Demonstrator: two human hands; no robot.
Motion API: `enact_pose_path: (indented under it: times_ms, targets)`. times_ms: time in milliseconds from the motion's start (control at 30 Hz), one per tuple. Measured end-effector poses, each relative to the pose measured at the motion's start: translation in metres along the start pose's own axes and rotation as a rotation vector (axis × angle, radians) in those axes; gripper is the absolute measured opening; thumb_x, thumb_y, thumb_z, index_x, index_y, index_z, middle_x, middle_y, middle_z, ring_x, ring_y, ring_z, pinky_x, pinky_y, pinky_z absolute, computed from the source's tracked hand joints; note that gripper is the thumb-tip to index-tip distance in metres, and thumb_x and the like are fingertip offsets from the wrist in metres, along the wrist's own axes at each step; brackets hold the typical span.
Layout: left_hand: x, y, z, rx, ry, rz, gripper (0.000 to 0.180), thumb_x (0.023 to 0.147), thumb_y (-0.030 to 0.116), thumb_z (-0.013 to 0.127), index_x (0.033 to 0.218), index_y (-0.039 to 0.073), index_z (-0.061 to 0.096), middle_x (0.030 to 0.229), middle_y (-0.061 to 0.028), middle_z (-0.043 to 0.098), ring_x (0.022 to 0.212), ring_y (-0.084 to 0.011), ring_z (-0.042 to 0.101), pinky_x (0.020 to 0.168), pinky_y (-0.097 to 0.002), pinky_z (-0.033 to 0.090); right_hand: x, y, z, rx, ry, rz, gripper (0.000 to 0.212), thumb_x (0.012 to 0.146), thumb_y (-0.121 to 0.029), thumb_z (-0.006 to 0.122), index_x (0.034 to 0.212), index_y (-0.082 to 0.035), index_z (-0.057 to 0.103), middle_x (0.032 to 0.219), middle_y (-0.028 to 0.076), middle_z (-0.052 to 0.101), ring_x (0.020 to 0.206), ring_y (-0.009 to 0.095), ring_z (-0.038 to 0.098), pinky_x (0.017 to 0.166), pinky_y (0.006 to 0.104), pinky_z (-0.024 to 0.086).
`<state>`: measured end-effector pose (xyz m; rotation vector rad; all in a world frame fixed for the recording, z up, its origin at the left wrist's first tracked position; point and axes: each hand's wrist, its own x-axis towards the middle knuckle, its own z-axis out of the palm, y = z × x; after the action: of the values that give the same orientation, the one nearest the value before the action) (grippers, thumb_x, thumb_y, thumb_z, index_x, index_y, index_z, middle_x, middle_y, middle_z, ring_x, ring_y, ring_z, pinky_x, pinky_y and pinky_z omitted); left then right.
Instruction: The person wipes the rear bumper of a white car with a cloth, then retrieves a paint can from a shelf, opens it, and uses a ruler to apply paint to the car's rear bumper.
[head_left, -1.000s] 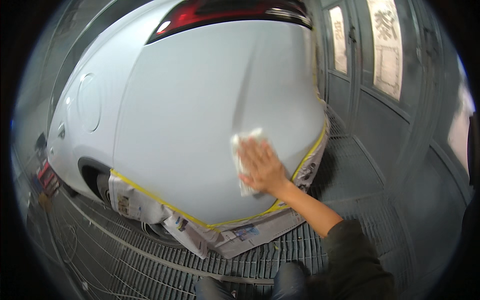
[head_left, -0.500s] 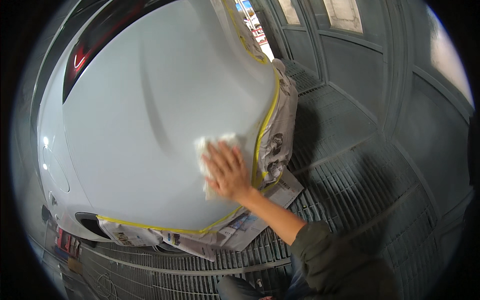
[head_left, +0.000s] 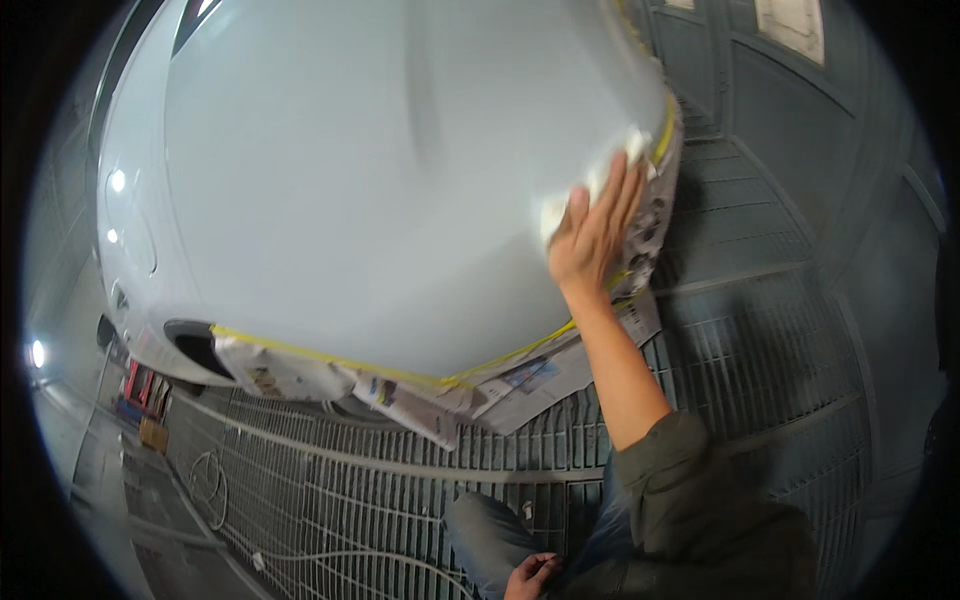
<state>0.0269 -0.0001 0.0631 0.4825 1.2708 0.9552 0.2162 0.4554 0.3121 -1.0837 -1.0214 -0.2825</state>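
A crumpled white cloth (head_left: 553,215) lies under my right hand (head_left: 597,225), which presses it against the right edge of a smooth, light grey car body panel (head_left: 340,210). My fingers stretch up over the cloth, close to the yellow masking tape (head_left: 663,135) along that edge. The cloth's middle is hidden beneath the hand. Down at the lower edge of the view, my left hand (head_left: 534,576) is near my knee with its fingers curled in. Whether anything is inside them cannot be made out.
Printed masking paper (head_left: 535,385) hangs from the panel's lower edge and sticks out over the metal floor grating (head_left: 740,350). A thin hose (head_left: 350,555) runs across the grating near my legs. Grey wall panels (head_left: 790,100) stand at the right. A brown box (head_left: 153,434) is at the far left.
My right hand has slid the cloth up and right across the panel to its taped edge. The view has shifted, and my left hand now shows more fully at the bottom.
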Motion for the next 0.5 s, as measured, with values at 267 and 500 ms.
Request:
enact_pose_path:
  times_ms: [267, 500]
  targets:
    - [-0.024, -0.082, -0.118, 0.061, 0.119, -0.007, 0.029, 0.107, 0.018, 0.06, 0.131, 0.001, 0.061, 0.115, -0.0118, 0.072, 0.1, -0.0253, 0.072, 0.086, -0.04, 0.058, -0.216, 0.005, 0.007, -0.028, -0.103, 0.248, 0.07, 0.108, -0.027, 0.046, 0.162, 0.006, 0.016, 0.166, 0.033, 0.013, 0.152, 0.052, 0.017, 0.123, 0.0612, 0.016]
    - [-0.037, -0.01, -0.058, 0.113, 0.088, -0.039, 0.035, 0.106, 0.023, 0.061, 0.134, 0.001, 0.06, 0.122, -0.0151, 0.07, 0.107, -0.029, 0.071, 0.091, -0.0456, 0.057, -0.261, -0.034, 0.015, 0.151, -0.12, 0.546, 0.067, 0.109, -0.019, 0.044, 0.163, 0.005, 0.014, 0.167, 0.032, 0.008, 0.153, 0.052, 0.014, 0.123, 0.0589, 0.017]
